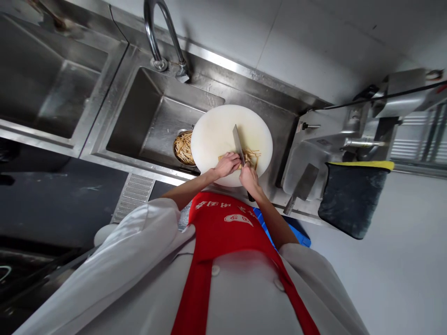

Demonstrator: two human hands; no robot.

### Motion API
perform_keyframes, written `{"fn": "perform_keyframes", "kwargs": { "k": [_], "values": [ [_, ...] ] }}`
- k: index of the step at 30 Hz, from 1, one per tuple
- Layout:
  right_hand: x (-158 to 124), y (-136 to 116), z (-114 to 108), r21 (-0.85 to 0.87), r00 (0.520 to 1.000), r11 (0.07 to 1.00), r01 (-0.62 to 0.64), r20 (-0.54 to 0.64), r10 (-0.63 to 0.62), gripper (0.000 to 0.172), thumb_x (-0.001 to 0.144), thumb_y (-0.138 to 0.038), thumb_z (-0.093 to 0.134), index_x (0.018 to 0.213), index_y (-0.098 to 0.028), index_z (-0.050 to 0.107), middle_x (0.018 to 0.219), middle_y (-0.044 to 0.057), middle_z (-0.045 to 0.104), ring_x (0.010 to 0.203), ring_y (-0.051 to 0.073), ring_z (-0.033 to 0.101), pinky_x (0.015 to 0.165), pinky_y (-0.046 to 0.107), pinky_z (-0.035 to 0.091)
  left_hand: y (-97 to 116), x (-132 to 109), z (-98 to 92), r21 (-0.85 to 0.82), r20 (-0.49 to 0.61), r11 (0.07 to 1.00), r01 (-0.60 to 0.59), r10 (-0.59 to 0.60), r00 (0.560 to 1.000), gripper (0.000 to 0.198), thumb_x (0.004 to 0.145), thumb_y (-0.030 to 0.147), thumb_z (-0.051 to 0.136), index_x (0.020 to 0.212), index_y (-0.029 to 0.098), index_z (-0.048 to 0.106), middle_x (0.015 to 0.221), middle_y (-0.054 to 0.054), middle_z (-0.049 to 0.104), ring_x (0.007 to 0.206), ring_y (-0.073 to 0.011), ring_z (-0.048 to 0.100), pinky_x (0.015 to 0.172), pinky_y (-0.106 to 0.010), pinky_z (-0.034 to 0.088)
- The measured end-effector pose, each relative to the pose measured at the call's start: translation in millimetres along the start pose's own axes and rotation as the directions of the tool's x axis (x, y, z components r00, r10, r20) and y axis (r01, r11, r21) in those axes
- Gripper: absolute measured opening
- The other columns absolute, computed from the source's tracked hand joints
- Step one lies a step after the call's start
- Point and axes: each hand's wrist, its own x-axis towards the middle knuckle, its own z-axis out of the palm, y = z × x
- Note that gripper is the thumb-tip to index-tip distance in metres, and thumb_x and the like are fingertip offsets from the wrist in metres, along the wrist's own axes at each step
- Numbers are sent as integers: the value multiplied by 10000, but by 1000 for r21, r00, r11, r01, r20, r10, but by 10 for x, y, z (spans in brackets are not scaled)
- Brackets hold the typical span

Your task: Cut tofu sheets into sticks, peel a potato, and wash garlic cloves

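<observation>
A round white cutting board lies on the steel counter beside the sink. My right hand is closed round the handle of a cleaver, whose blade stands edge-down on the board. My left hand is curled, fingers pressed on a pale yellow block of food just left of the blade. Cut pale strips lie to the right of the blade. A metal bowl with more of the same strips sits in the sink, partly under the board's edge.
A steel sink basin with a curved tap is to the left, another basin further left. A second cleaver lies on the counter at right, beside a metal machine and a dark cloth.
</observation>
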Motion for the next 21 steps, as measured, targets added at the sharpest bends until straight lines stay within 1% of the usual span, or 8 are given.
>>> {"fn": "perform_keyframes", "kwargs": {
  "k": [2, 4, 8, 11, 13, 17, 19, 21],
  "values": [
    [86, -21, 6, 6, 1000, 1000, -11, 4, 11, 338, 1075, -193, 302, 1301, -65, 518, 1192, 219, 720, 1130, 293, 710, 930, 348, 526, -8, -20, -22, -16, 3, 1000, -12, 12, 1000, 315, 1068, 289, 443, 1005, 182, 733, 1059, -105, 680, 977, -240, 567, 891, -404, 437],
    [94, 9, -41, 3, 1000, 1000, -5, 4, 5, 334, 1080, -217, 311, 1296, -78, 525, 1194, 215, 720, 1133, 299, 709, 936, 355, 526, -12, -39, -29, -7, -6, 1000, -16, 16, 1000, 329, 1073, 289, 431, 996, 181, 732, 1056, -106, 676, 972, -238, 565, 888, -400, 437],
    [-87, 103, -171, -7, 999, 1000, 28, -29, -28, 327, 1082, -246, 313, 1281, -100, 528, 1156, 212, 724, 1116, 303, 713, 930, 353, 525, -4, -48, -8, 37, -22, 999, 0, 1, 1000, 349, 1077, 306, 419, 983, 187, 733, 1019, -106, 668, 952, -243, 548, 867, -404, 434],
    [-175, 79, -170, -14, 999, 999, 47, -13, -47, 310, 1076, -242, 328, 1256, -106, 541, 1125, 207, 731, 1083, 300, 723, 918, 344, 527, -11, -40, 4, 44, -15, 999, -4, 5, 1000, 354, 1077, 311, 419, 973, 186, 733, 1016, -105, 668, 945, -243, 544, 868, -406, 433],
    [-131, 16, -109, -10, 999, 999, 34, 4, -34, 310, 1071, -221, 330, 1256, -98, 545, 1153, 212, 727, 1097, 297, 719, 920, 339, 529, -26, -43, -2, 33, -5, 999, -13, 13, 1000, 341, 1072, 310, 432, 982, 184, 736, 1036, -107, 673, 951, -245, 546, 871, -407, 432],
    [71, -82, 2, 7, 1000, 1000, -14, 19, 14, 337, 1061, -182, 321, 1309, -61, 515, 1202, 229, 716, 1145, 302, 704, 943, 353, 527, -46, -75, -37, 3, 5, 1000, -17, 17, 1000, 337, 1071, 311, 434, 1017, 185, 742, 1072, -111, 675, 966, -244, 548, 884, -405, 432],
    [111, -64, -10, 7, 1000, 1000, -7, 21, 7, 332, 1066, -193, 318, 1303, -68, 515, 1193, 226, 720, 1137, 304, 707, 940, 360, 528, -43, -90, -49, 16, 0, 1000, -12, 12, 1000, 341, 1072, 314, 431, 1024, 185, 742, 1071, -112, 674, 965, -247, 541, 879, -412, 429],
    [63, -8, -60, 0, 1000, 1000, 15, 9, -15, 321, 1078, -225, 314, 1281, -90, 522, 1182, 217, 724, 1119, 301, 714, 930, 357, 529, -36, -95, -47, 40, -9, 999, -8, 8, 1000, 341, 1071, 317, 430, 1024, 185, 742, 1058, -115, 671, 962, -255, 532, 863, -421, 422]
  ]
}}
